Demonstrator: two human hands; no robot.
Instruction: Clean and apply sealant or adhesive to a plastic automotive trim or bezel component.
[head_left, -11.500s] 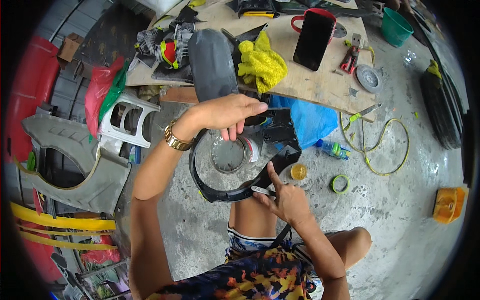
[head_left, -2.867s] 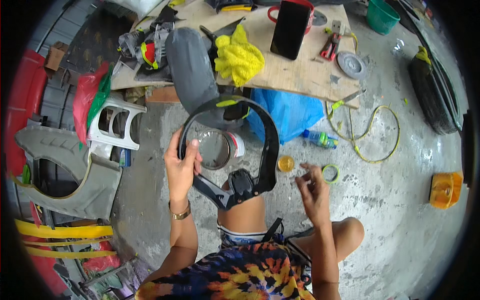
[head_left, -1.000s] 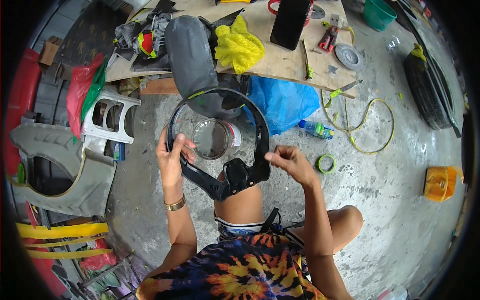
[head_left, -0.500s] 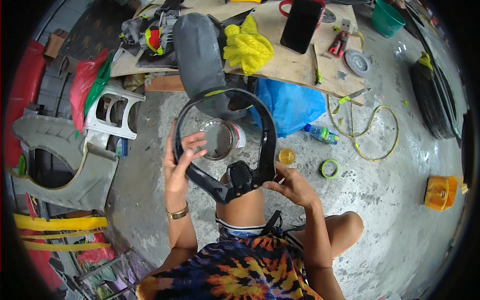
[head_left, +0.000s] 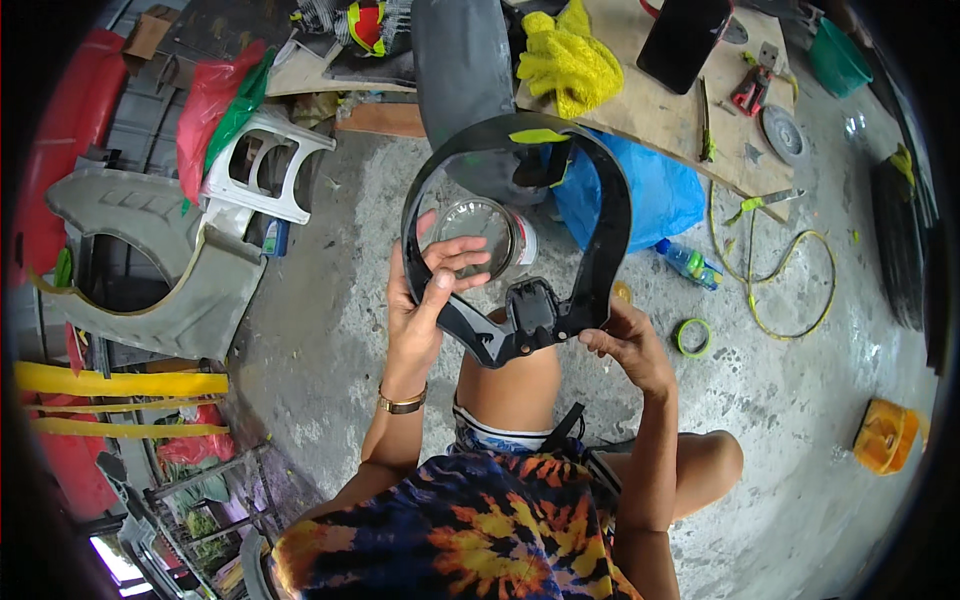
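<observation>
A pale wooden table [head_left: 655, 118] carries a yellow cloth [head_left: 568, 65], a black phone [head_left: 685, 42], a red-handled cutter [head_left: 752, 92] and, at its right edge, a grey disc [head_left: 783, 135]. A knife [head_left: 765, 203] lies across its near right corner. On the grey concrete floor [head_left: 320, 370] are an open tin [head_left: 475, 240], a plastic bottle [head_left: 690, 264], a looped yellow cord [head_left: 834, 295], a green tape roll [head_left: 692, 338] and an orange container [head_left: 886, 437].

Your ring-shaped plastic trim [head_left: 612, 215] is black and bears a yellow-green patch [head_left: 538, 136]. Your shirt [head_left: 490, 530] is tie-dyed in orange and yellow bursts on dark blue and black. Your wristwatch [head_left: 402, 404] is gold-toned. Note the yellow cloth [head_left: 570, 65], blue plastic bag [head_left: 655, 190], bright green tape roll [head_left: 694, 354] and grey car fender [head_left: 215, 290].
</observation>
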